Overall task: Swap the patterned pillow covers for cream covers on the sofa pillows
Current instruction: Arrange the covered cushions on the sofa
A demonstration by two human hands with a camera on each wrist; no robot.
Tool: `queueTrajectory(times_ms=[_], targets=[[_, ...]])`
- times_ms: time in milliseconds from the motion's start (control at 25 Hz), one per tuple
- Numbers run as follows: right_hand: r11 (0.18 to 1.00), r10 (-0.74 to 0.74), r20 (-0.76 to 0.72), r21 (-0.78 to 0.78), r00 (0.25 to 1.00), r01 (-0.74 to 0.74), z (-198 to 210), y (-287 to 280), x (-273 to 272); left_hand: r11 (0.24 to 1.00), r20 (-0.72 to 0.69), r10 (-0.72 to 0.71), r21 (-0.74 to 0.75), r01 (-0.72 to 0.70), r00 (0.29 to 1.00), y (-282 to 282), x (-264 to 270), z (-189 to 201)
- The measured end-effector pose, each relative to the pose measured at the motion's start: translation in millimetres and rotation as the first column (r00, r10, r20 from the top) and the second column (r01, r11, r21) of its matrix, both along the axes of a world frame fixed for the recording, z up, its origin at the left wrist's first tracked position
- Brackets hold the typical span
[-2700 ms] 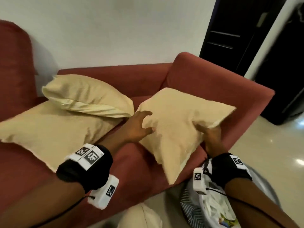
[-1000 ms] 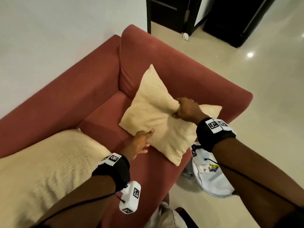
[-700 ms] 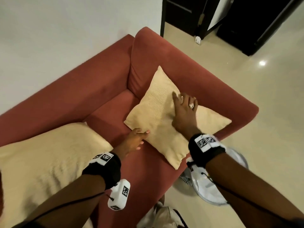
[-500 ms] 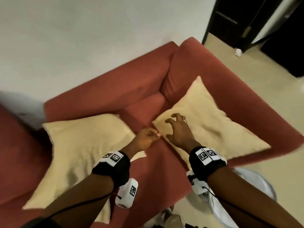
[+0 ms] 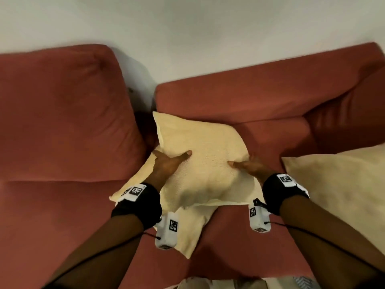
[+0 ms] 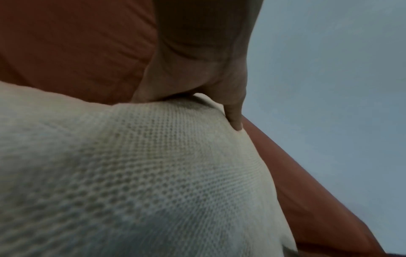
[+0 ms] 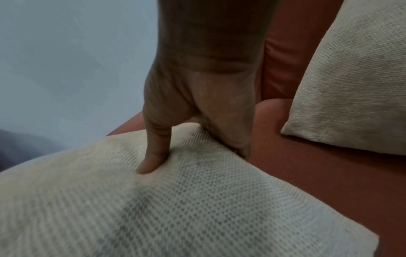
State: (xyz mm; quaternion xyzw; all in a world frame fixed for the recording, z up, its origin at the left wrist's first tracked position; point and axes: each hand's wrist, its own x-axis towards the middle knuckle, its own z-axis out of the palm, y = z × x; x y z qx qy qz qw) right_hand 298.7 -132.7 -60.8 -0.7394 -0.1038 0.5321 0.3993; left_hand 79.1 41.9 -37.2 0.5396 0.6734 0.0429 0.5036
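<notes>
A cream woven pillow (image 5: 204, 163) sits mid-sofa, tilted, on top of a second cream pillow (image 5: 189, 230) that lies flat on the seat. My left hand (image 5: 166, 163) grips its left edge, thumb on the top face and fingers hidden behind the edge. My right hand (image 5: 248, 166) grips the right edge the same way. In the left wrist view my left hand (image 6: 197, 78) presses into the weave of the pillow (image 6: 153, 173). The right wrist view has my right hand (image 7: 204, 104) pinching the pillow (image 7: 175, 208). No patterned cover shows on any pillow.
The red sofa (image 5: 62, 122) has a tall back cushion at left and an armrest at right. A third cream pillow (image 5: 343, 184), also (image 7: 351, 87), lies at the right end of the seat. Pale fabric (image 5: 218, 283) shows at the bottom edge below the seat front.
Both hands let go of the pillow by the right armrest. My view swung left, and the hands now grip the two sides of the middle pillow.
</notes>
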Motion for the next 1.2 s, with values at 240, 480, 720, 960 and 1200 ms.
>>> queueTrajectory(times_ms=[240,480,720,960,1200], targets=[[0.995,-0.076,0.020,0.060,0.997,0.075,38.2,-28.5,5.0,0.979,0.418,0.036,-0.197,0.052,0.908,9.3,16.0,20.6],[0.918,-0.354,0.233,0.273,0.906,0.288,83.1,-56.4,79.4,0.963,0.572,-0.266,0.126,0.237,0.776,1.5,110.6,56.7],[0.825,-0.548,0.215,0.297,0.809,0.480,89.9,-70.9,168.2,0.933,0.516,-0.359,0.204,0.295,0.778,-8.7,226.0,45.9],[0.754,-0.645,0.154,0.285,0.748,0.591,33.5,-88.6,228.5,0.894,0.444,-0.448,0.215,0.393,0.776,-24.8,301.4,-5.1],[0.761,-0.649,0.130,0.103,0.750,0.641,-8.3,-118.4,235.6,0.712,0.319,-0.697,0.205,0.671,0.642,-41.0,324.4,-44.6]])
